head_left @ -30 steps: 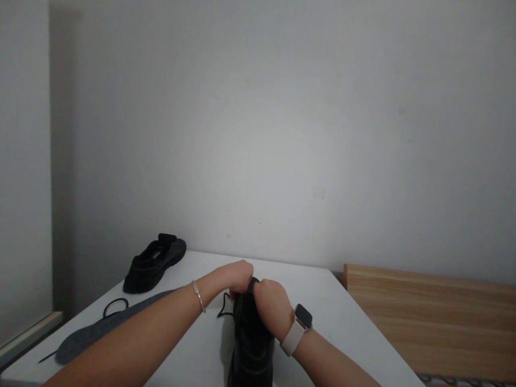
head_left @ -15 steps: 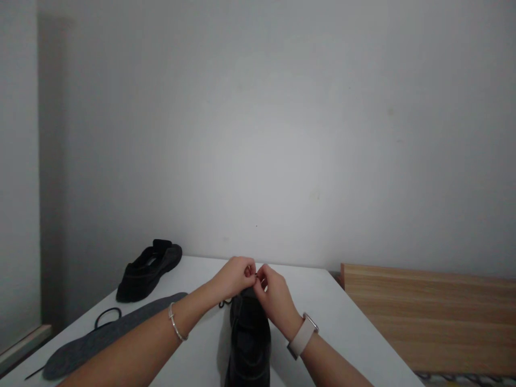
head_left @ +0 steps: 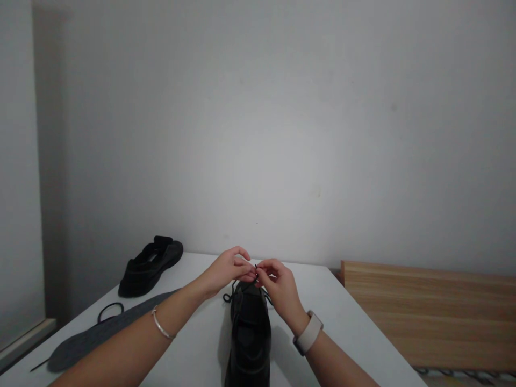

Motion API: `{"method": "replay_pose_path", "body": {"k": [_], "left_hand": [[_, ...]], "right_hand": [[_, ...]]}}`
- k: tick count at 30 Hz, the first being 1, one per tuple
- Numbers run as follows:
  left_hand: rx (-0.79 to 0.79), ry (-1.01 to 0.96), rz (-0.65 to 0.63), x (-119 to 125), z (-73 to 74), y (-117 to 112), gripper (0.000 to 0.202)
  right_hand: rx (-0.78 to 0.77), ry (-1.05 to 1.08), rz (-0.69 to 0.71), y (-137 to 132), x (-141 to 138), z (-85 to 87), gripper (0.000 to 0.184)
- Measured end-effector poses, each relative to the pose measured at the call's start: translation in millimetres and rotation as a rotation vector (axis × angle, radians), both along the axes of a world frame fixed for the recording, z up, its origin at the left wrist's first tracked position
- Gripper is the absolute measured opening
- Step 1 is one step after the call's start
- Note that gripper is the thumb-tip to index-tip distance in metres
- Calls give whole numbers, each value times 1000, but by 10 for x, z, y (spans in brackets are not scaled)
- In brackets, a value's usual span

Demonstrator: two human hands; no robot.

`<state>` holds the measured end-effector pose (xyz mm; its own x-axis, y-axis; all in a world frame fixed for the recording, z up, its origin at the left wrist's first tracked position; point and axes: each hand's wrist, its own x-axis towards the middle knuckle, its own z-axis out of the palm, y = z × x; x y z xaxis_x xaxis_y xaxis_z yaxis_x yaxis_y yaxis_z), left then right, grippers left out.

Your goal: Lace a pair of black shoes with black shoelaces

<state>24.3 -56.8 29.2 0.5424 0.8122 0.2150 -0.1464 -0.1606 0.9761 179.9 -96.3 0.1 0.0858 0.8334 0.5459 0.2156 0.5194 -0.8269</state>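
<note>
Together, left fingers [head_left: 242, 271] and right fingers [head_left: 263, 276] pinch lace [head_left: 257, 276] above a white table [head_left: 342, 322] by a wall [head_left: 258, 134].

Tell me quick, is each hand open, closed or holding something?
Left hand: fingers partly open at the lace; whether it grips cannot be told.
Right hand: closed, pinching the lace at the fingertips.

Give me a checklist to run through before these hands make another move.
1. Right hand pinching the black lace: ok.
2. Left hand gripping the lace too: cannot tell; its fingertips meet the right hand's there.
3. Near shoe resting on the white table: ok.
4. Near shoe wholly in view: not ok, cut off by the bottom edge.
5. Grey insole apart from the near shoe: ok, lying at left.
6. Lace knotted: cannot tell, fingers hide it.
</note>
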Motion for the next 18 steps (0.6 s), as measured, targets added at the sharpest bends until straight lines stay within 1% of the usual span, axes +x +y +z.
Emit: {"method": "replay_pose_path", "body": {"k": [2,3,6,7,9,11,13,14,15,16,18], "left_hand": [[-8,7,5,-7,-14,-6,39],[2,9,14,-5,-21,-12,38],[35,11,20,10,-37,-40,36],[37,10,14,12,-42,-45,35],[27,18,-3,6,-67,-24,34],[44,70,5,-19,-130,61,29],[156,271,123,-65,-247,209,20],[238,416,221,-96,-325,297,15],[335,601,337,-129,-412,386,12],[369,701,394,-161,-506,470,10],[384,828,427,-212,-697,606,6]], "right_hand": [[40,-122,-39,-34,1,12,11],[80,-211,-66,-58,0,25,13],[203,-496,-131,-130,-4,74,27],[224,-569,-143,-148,-4,88,27],[238,-671,-164,-166,-3,110,23],[248,-754,-188,-176,-3,126,18],[272,-867,-221,-201,-15,144,15],[294,-947,-236,-227,-27,154,14],[326,-1041,-244,-261,-46,165,12],[366,-1142,-242,-304,-70,175,10],[468,-1328,-203,-400,-130,187,6]]}}
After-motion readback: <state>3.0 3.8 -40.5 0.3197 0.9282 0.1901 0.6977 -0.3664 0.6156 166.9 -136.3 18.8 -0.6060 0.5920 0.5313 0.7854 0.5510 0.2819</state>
